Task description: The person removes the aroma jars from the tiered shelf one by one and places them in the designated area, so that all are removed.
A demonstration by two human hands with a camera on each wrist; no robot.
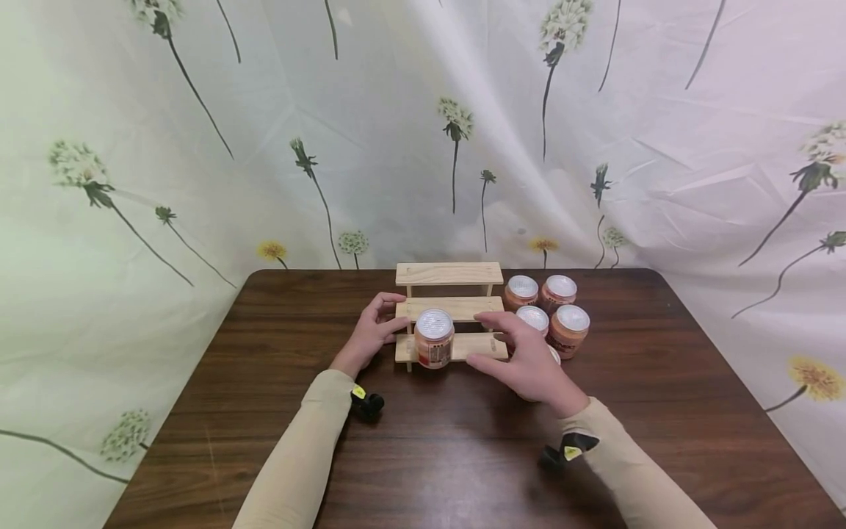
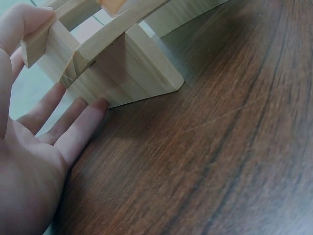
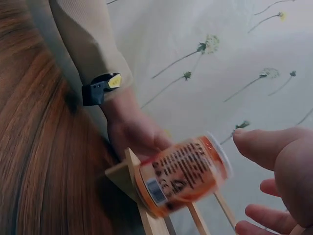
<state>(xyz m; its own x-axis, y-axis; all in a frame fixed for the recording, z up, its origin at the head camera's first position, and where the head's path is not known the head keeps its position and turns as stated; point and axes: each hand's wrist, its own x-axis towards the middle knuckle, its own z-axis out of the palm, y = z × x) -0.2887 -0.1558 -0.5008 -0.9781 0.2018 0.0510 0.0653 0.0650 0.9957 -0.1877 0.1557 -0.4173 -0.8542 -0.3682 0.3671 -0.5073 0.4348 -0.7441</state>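
Note:
A three-step wooden rack (image 1: 449, 275) stands on the table. On its lowest step, left of the middle, an orange jar (image 1: 435, 347) with a silvery-white lid stands upright. My left hand (image 1: 369, 335) holds the rack's left end, thumb and forefinger around the end of a step. In the left wrist view the other fingers (image 2: 80, 132) are stretched against the wooden side piece. To the right of the jar is my right hand (image 1: 532, 361), its thumb and fingers spread and apart from it. The right wrist view has the jar's printed label (image 3: 178, 171) facing the camera.
Several more lidded orange jars (image 1: 570, 330) are grouped right of the rack, partly behind my right hand. The dark wooden table (image 1: 423, 455) reaches back to a hanging cloth (image 1: 396, 147) printed with dandelions. Each wrist wears a small black camera.

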